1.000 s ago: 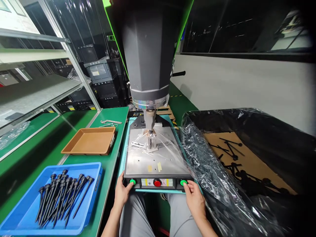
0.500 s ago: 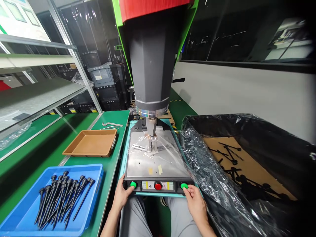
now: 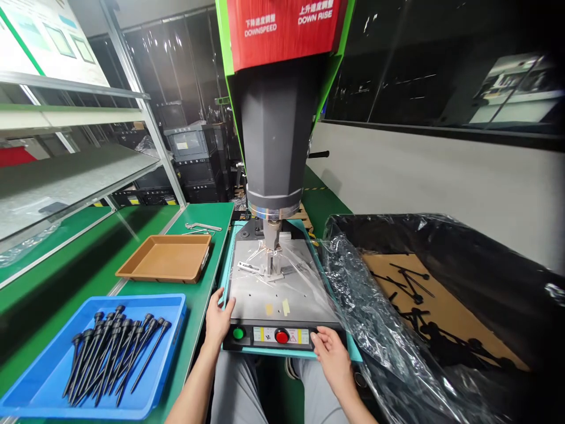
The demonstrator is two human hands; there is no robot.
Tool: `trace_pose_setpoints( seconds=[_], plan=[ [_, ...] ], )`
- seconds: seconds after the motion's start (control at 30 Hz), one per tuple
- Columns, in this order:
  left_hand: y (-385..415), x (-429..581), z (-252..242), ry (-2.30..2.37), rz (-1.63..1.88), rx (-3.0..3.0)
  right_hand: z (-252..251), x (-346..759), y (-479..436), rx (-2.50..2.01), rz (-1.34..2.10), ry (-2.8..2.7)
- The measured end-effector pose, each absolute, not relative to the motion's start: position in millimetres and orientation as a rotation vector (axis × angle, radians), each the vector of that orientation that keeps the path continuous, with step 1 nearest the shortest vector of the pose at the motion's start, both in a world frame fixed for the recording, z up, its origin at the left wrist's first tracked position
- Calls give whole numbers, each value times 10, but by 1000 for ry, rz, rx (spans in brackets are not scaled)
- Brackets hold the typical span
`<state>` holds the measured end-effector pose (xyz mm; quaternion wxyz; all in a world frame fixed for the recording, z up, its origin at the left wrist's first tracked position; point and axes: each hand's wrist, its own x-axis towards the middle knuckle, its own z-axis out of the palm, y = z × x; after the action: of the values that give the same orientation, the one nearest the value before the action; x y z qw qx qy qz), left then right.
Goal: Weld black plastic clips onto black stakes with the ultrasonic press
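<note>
My left hand [image 3: 218,318] is at the left front corner of the press's metal base plate [image 3: 256,303], thumb and fingers apart, with nothing in it. Just below its thumb sits the left green button [image 3: 239,334]. My right hand [image 3: 332,356] hovers at the right end of the control panel [image 3: 265,335], fingers loosely bent and apart, holding nothing; it hides the right green button. Between the hands is a red button [image 3: 281,335]. The press's metal horn [image 3: 271,234] stands down at the small fixture [image 3: 272,262], which has clear film around it.
Left of the press, a blue tray [image 3: 176,318] holds several black rods with round heads [image 3: 117,347]. Behind it are a brown tray [image 3: 163,256] and a wrench [image 3: 205,227]. At right, a plastic-lined bin [image 3: 353,282] holds more black rods [image 3: 412,288] on cardboard.
Both hands have come off the green buttons. My left hand has moved up beside the plate; my right has shifted left across the panel. The camera view has tilted up slightly.
</note>
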<state>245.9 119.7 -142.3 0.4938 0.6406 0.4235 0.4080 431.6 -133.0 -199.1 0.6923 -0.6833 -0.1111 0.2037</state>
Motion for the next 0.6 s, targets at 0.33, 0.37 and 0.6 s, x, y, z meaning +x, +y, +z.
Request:
trace_pose_setpoints(
  seconds=[0.33, 0.37, 0.6],
  plan=[
    [1632, 3139, -925, 776, 740, 1404, -1811, 3963, -1157, -1481, 654, -371],
    [1599, 3123, -920, 753, 700, 1376, -1824, 3952, -1153, -1490, 663, -381],
    [1265, 2865, -710, 608, 492, 999, -1756, 3904, -750, -1491, 822, -591]
  ],
)
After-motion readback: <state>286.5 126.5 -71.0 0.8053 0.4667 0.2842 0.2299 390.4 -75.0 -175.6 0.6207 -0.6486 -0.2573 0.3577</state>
